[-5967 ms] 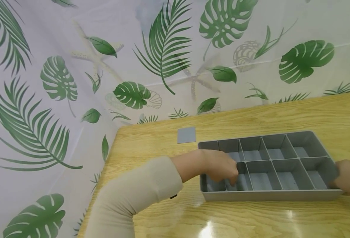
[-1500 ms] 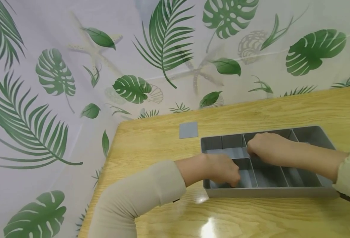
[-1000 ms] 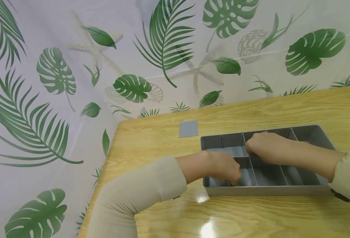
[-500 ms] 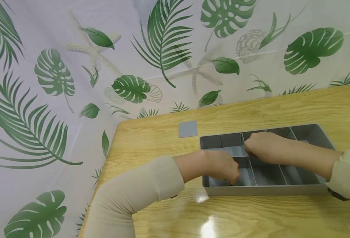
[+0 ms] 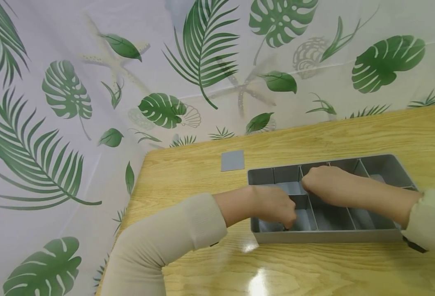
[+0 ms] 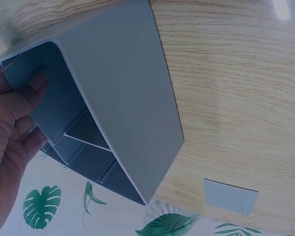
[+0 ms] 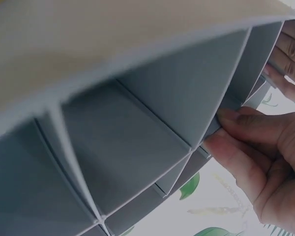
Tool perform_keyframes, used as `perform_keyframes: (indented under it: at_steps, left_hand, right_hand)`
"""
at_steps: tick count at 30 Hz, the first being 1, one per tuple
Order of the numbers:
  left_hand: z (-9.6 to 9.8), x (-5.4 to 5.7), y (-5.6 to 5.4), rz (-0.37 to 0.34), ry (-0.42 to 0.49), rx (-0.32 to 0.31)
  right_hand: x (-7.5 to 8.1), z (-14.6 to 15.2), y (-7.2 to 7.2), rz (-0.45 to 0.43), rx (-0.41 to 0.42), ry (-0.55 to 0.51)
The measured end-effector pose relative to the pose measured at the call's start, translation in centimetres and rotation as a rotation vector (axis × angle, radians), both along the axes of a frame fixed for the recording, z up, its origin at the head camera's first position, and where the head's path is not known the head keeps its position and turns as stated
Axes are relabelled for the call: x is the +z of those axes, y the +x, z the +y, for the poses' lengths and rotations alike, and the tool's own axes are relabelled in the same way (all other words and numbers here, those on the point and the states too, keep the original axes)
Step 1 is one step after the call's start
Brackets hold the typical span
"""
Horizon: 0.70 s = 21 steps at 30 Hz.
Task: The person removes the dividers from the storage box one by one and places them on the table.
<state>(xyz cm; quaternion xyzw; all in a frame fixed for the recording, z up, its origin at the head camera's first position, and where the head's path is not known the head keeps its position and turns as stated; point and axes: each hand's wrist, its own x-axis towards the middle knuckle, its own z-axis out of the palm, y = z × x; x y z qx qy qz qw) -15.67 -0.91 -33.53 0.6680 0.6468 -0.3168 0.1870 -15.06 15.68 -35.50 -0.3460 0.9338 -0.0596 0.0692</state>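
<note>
A long grey box (image 5: 328, 237) with thin dividers forming two rows of compartments lies on the wood-grain table. My left hand (image 5: 274, 205) reaches into its front left compartments. In the left wrist view, thumb and fingers grip a flat grey divider panel (image 6: 56, 96) standing inside the box. Farther right, my right hand (image 5: 322, 183) is over the middle of the box. Its thumb and index finger pinch the lengthwise divider (image 7: 128, 147) close to a crossing with a cross divider, as the right wrist view shows. The fingertips partly cover the pinched edge.
A loose flat grey square (image 5: 232, 160) lies on the table (image 5: 188, 168) behind the box's left end. A white cloth (image 5: 102, 102) printed with green leaves hangs along the back and left side.
Since six seconds ago my right hand has left the box's right end and come to the middle divider. My left hand stays at the front left. Over the last second both barely move.
</note>
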Motion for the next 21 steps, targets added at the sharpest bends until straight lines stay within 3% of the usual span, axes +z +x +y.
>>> perform_keyframes:
  at_steps: [4, 9, 15, 21]
  left_hand:
    - [-0.1, 0.2, 0.1, 0.012, 0.005, -0.014]
    - [-0.3, 0.5, 0.0, 0.003, 0.013, -0.026]
    - [-0.5, 1.9, -0.2, -0.047, 0.059, 0.026]
    - [-0.8, 2.8, -0.3, -0.083, 0.079, 0.034]
  right_hand:
    - [-0.1, -0.1, 0.1, 0.02, 0.002, 0.022]
    - [0.2, -0.3, -0.1, -0.021, 0.0, 0.038]
    - [0.3, -0.1, -0.3, -0.061, 0.004, 0.052]
    - [0.1, 0.1, -0.4, -0.048, 0.014, 0.021]
